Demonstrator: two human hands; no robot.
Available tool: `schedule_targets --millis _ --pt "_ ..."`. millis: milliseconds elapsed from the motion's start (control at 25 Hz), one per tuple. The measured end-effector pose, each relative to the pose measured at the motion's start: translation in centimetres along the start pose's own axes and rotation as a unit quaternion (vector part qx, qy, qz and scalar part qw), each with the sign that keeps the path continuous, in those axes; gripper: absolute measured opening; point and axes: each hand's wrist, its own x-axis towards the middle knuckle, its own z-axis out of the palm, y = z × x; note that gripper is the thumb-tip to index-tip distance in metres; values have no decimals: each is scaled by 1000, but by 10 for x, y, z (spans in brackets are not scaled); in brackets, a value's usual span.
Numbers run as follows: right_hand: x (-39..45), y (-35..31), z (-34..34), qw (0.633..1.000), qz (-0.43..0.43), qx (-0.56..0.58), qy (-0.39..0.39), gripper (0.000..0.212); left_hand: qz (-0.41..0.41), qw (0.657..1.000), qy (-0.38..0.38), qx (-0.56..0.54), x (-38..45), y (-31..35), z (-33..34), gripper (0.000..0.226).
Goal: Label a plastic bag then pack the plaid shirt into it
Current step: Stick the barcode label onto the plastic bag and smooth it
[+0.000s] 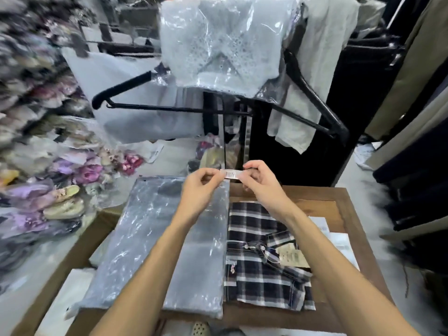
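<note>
A small white label (233,174) with printed lines is held above the far edge of the table, pinched at its left end by my left hand (202,187) and at its right end by my right hand (263,183). Below the hands a clear plastic bag (155,238) lies flat on the left part of the wooden table (349,214). The folded plaid shirt (257,263), dark with white checks and a paper tag at its collar, lies just right of the bag, touching its edge.
White paper sheets (339,238) lie at the table's right side. A bagged white lace garment (218,44) hangs on a black hanger (169,107) ahead. Piles of bagged clothes (48,190) fill the left; dark garments (412,166) hang on the right.
</note>
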Motion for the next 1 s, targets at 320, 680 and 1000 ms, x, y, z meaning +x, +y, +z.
schedule_targets --millis 320,680,1000 --pt "65 -39 96 996 -45 8 -76 16 4 1000 19 -25 34 16 -122 7" --pt "90 -1 177 997 18 43 -65 19 -69 997 6 -39 52 -44 -195 5" --pt "86 39 204 994 84 63 -40 22 -130 991 25 -26 45 -82 -202 7"
